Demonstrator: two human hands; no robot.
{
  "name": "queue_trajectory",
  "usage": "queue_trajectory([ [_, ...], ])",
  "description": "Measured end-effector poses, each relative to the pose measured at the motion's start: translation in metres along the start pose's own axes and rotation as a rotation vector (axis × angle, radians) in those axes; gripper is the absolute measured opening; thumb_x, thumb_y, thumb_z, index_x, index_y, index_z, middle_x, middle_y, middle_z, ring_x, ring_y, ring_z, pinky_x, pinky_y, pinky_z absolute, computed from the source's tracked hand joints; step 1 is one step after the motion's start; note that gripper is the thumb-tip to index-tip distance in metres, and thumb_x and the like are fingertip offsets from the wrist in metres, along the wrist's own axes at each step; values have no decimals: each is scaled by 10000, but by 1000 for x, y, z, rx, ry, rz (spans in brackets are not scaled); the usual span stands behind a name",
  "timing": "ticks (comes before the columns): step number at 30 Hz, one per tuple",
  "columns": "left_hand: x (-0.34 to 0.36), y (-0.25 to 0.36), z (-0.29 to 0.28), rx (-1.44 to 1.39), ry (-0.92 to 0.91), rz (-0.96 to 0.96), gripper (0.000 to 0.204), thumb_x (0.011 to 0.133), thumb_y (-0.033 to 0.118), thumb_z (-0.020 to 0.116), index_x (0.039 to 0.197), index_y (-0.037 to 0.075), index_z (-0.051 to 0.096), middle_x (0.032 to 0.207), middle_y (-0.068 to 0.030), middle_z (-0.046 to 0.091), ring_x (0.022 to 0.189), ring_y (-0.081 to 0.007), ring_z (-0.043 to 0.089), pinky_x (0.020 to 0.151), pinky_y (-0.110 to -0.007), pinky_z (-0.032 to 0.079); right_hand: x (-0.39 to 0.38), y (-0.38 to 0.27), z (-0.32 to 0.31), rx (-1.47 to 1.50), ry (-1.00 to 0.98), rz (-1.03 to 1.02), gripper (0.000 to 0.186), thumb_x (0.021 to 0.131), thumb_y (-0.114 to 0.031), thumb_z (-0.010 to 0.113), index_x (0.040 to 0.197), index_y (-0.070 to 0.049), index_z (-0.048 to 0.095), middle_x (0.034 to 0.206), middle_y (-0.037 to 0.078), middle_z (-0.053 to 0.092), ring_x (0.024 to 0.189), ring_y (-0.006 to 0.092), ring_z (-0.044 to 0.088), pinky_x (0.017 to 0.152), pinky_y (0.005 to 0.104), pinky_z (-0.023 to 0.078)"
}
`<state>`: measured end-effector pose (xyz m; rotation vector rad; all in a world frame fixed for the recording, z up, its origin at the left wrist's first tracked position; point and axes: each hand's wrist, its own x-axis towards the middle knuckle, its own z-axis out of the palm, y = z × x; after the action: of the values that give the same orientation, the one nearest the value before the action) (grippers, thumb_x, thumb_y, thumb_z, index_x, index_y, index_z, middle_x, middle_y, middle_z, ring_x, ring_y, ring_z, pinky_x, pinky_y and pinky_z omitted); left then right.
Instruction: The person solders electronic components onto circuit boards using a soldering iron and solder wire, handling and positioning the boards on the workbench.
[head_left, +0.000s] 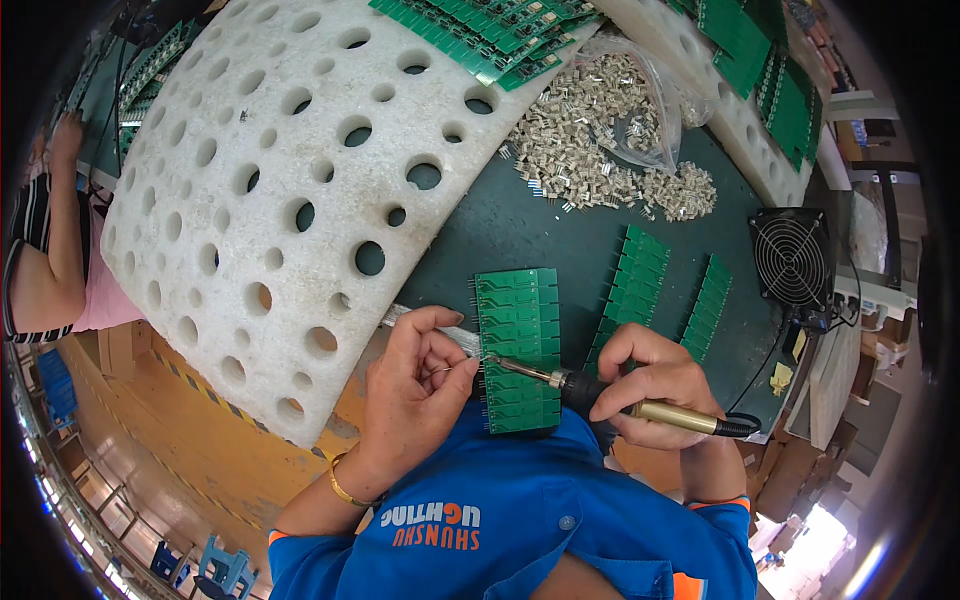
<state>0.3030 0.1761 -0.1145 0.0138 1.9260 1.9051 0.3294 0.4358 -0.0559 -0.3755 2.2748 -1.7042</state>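
Observation:
A green circuit board panel (525, 320), with a row of pins along its left edge, lies in front of me at the table's near side. My left hand (412, 390) is closed, pinching a thin solder wire (440, 371) at the board's left edge. In my right hand (660, 385) is a soldering iron (677, 417), gripped by its dark handle. The iron's metal tip crosses the board and meets its pin row near the wire. Whether the tip touches a pin is too small to tell. A silvery strip (450, 335) shows behind my left fingers.
A large white foam sheet with round holes (290, 160) fills the left, with stacked green boards (490, 30) on its far end. White connectors (590, 130) lie heaped beside a clear plastic bag (655, 110). Two narrower green panels (640, 275) and a black fan (790, 255) are right. A co-worker's arm (65, 220) shows far left.

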Motion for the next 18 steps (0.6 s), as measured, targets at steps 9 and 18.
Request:
queue_trajectory([
  [9,1,3,0,21,-9,-17,394,866,-66,657,1226,-9,506,796,0,591,631,-11,459,562,-172,386,8,3,-10,15,-67,-21,241,698,52,695,881,-97,747,878,65,557,736,165,552,614,279,418],
  [18,2,2,0,9,-3,-26,409,861,-71,654,1239,-15,506,800,-3,601,628,-11,457,562,-175,389,14,1,-17,25,-130,-14,212,751,44,690,922,-70,742,907,83,569,756,176,570,621,276,430],
])
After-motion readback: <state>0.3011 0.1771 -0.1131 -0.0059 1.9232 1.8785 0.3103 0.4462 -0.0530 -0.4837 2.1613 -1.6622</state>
